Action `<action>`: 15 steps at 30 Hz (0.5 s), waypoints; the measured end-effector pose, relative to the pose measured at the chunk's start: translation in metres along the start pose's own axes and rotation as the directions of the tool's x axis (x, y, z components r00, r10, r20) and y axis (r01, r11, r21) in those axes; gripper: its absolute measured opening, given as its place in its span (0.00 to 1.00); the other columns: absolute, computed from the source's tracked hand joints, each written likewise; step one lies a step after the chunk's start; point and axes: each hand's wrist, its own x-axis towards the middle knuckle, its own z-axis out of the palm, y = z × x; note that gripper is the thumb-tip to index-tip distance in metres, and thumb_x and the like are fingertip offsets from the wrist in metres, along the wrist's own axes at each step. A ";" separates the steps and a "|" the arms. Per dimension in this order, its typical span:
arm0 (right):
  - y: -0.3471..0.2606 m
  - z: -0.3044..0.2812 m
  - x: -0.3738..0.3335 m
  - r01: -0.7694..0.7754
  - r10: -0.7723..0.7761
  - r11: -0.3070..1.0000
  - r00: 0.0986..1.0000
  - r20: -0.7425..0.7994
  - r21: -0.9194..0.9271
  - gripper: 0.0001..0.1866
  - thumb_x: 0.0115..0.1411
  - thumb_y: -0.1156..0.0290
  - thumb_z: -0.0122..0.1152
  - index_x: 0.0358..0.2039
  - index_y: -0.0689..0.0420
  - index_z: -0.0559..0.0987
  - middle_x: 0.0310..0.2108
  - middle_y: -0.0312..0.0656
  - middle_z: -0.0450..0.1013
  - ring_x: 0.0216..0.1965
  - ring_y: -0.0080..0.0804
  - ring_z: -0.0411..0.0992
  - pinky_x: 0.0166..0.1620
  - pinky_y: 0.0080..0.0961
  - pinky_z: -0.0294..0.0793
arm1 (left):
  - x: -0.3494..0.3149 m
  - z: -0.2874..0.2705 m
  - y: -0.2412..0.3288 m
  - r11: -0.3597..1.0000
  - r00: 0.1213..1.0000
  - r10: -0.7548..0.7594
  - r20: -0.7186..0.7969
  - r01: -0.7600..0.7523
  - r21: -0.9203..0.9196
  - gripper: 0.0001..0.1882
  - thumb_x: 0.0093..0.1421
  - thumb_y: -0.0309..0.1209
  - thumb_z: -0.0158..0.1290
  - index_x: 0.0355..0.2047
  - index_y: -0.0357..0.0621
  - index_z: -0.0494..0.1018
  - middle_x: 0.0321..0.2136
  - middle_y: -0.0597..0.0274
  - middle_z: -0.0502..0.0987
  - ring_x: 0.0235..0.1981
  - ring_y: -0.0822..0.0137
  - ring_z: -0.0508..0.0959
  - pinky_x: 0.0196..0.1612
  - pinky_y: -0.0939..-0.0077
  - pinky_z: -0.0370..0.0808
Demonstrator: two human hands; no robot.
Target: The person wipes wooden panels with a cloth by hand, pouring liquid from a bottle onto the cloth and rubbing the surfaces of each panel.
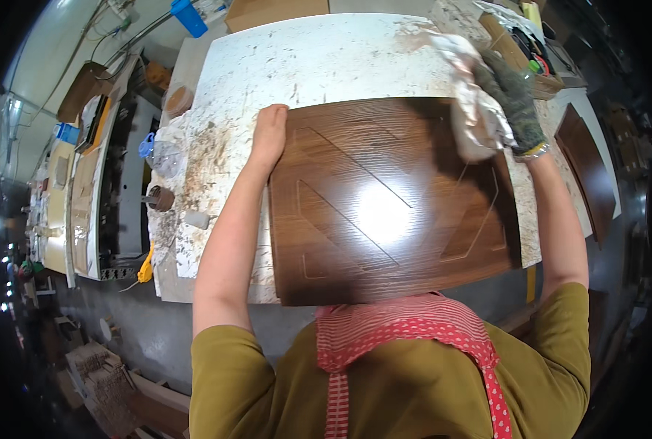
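The brown wood-grain panel [340, 164] lies on the white tabletop [326, 58]. The left hand [270, 135] rests at its far left corner; whether the fingers clench the edge cannot be told. The gloved right hand [514, 102] grasps a crumpled pale cloth [485, 110] by the far right corner. Wiping probably calls for light strokes and steady bracing; tabletop extends beyond the far edge, while the near edge sits close to the apron [414, 325].
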 end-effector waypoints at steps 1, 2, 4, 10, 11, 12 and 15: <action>-0.024 0.016 0.020 -0.184 0.187 0.950 0.982 0.012 0.253 0.19 0.60 0.70 0.54 0.52 0.60 0.70 0.49 0.48 0.70 0.47 0.36 0.71 0.49 0.27 0.72 | 0.001 0.001 0.003 1.000 0.999 -0.022 0.050 0.021 0.022 0.16 0.63 0.35 0.39 0.43 0.38 0.70 0.42 0.43 0.70 0.46 0.47 0.68 0.51 0.62 0.64; -0.050 0.033 0.043 -0.460 0.455 0.591 0.868 0.197 0.663 0.19 0.61 0.72 0.53 0.53 0.60 0.69 0.47 0.47 0.71 0.45 0.34 0.72 0.47 0.24 0.73 | 0.003 0.001 0.006 0.998 0.994 -0.043 0.098 0.039 0.042 0.16 0.63 0.35 0.38 0.41 0.38 0.70 0.40 0.43 0.70 0.44 0.47 0.68 0.50 0.62 0.65; -0.065 0.093 0.050 -0.064 0.068 0.941 0.998 -0.001 0.332 0.32 0.56 0.43 0.51 0.51 0.57 0.70 0.38 0.46 0.74 0.37 0.37 0.74 0.43 0.29 0.75 | 0.010 0.007 0.018 0.997 0.994 -0.031 0.101 0.023 0.078 0.16 0.64 0.36 0.37 0.40 0.39 0.70 0.38 0.43 0.70 0.43 0.47 0.68 0.49 0.61 0.65; -0.201 0.078 0.041 -0.099 -0.210 0.816 0.867 0.452 0.569 0.12 0.59 0.58 0.53 0.35 0.51 0.78 0.37 0.41 0.73 0.42 0.32 0.70 0.49 0.35 0.64 | 0.007 0.010 0.001 0.997 0.996 -0.004 0.094 -0.002 0.072 0.17 0.64 0.40 0.36 0.39 0.43 0.70 0.36 0.42 0.69 0.41 0.43 0.68 0.47 0.57 0.65; -0.197 0.066 0.044 -0.309 -0.176 0.722 0.783 0.596 0.619 0.11 0.58 0.60 0.55 0.36 0.51 0.78 0.38 0.41 0.73 0.44 0.33 0.70 0.53 0.35 0.63 | 0.010 0.008 -0.001 0.995 0.996 0.003 0.086 -0.011 0.095 0.17 0.64 0.41 0.36 0.39 0.43 0.70 0.36 0.42 0.69 0.41 0.43 0.68 0.46 0.57 0.65; -0.187 0.062 0.045 -0.332 -0.297 0.591 0.758 0.581 0.735 0.11 0.58 0.62 0.57 0.38 0.51 0.78 0.40 0.40 0.73 0.46 0.33 0.70 0.55 0.34 0.63 | 0.014 0.007 -0.003 0.995 0.998 -0.005 0.069 -0.002 0.099 0.17 0.64 0.41 0.36 0.39 0.43 0.70 0.36 0.42 0.69 0.41 0.43 0.68 0.46 0.57 0.65; -0.156 0.084 0.040 -0.191 -0.175 0.498 0.933 0.314 0.846 0.13 0.58 0.67 0.57 0.42 0.56 0.76 0.41 0.45 0.74 0.45 0.39 0.72 0.51 0.32 0.70 | 0.008 0.017 -0.003 0.996 0.996 -0.052 0.074 0.046 0.078 0.19 0.65 0.41 0.37 0.40 0.39 0.70 0.35 0.45 0.72 0.42 0.50 0.69 0.47 0.62 0.65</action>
